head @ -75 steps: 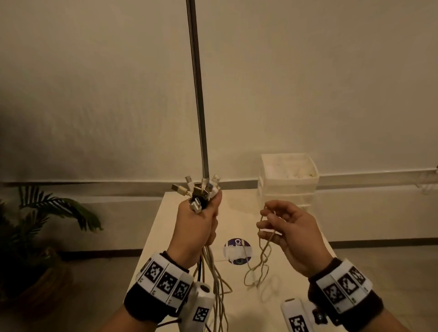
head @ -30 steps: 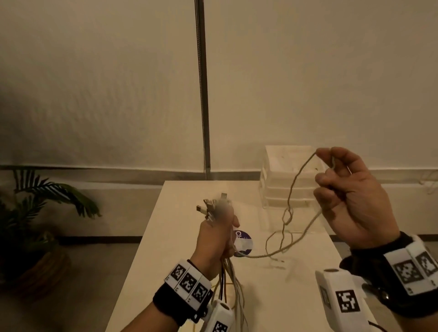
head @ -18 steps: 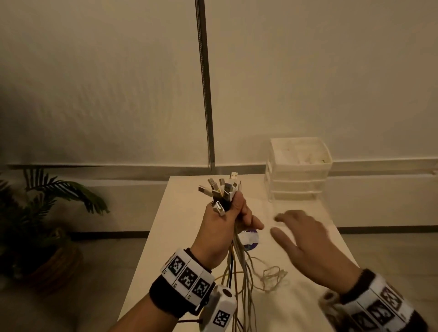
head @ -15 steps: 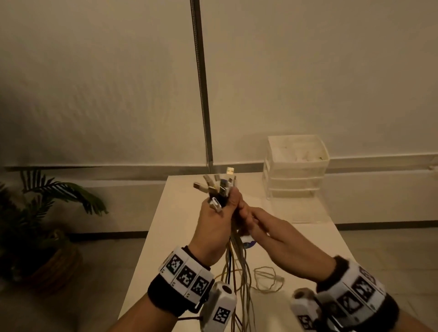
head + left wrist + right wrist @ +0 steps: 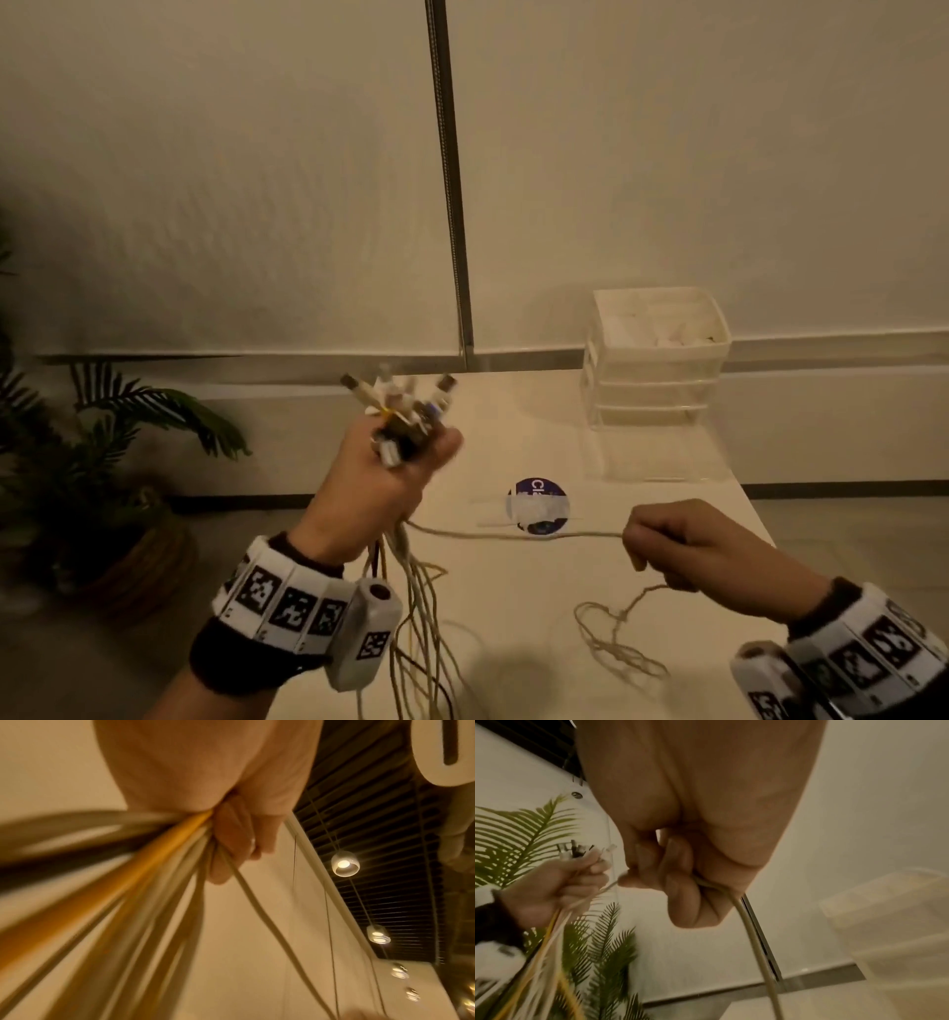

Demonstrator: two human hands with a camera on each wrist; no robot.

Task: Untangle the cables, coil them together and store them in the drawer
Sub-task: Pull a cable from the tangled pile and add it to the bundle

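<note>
My left hand (image 5: 380, 488) grips a bundle of cables (image 5: 421, 606) just below their plugs (image 5: 400, 406), which fan out above my fist; the strands hang down over the table's near edge. In the left wrist view white, yellow and dark cables (image 5: 144, 866) run out of the fist. My right hand (image 5: 667, 545) grips one beige cable (image 5: 513, 535), stretched taut and level from the left fist. Its loose end (image 5: 616, 642) lies tangled on the table. In the right wrist view the beige cable (image 5: 754, 943) trails down out of my curled fingers (image 5: 680, 878).
A white plastic drawer unit (image 5: 657, 360) stands at the table's (image 5: 513, 642) back right. A round purple sticker (image 5: 539, 506) sits mid-table. A metal pole (image 5: 449, 180) rises behind the table. A potted palm (image 5: 92, 462) stands on the floor to the left.
Half a second ago my right hand was up against the left fist; it has since drawn out to the right with one beige cable, pulling it taut. The left hand has shifted left.
</note>
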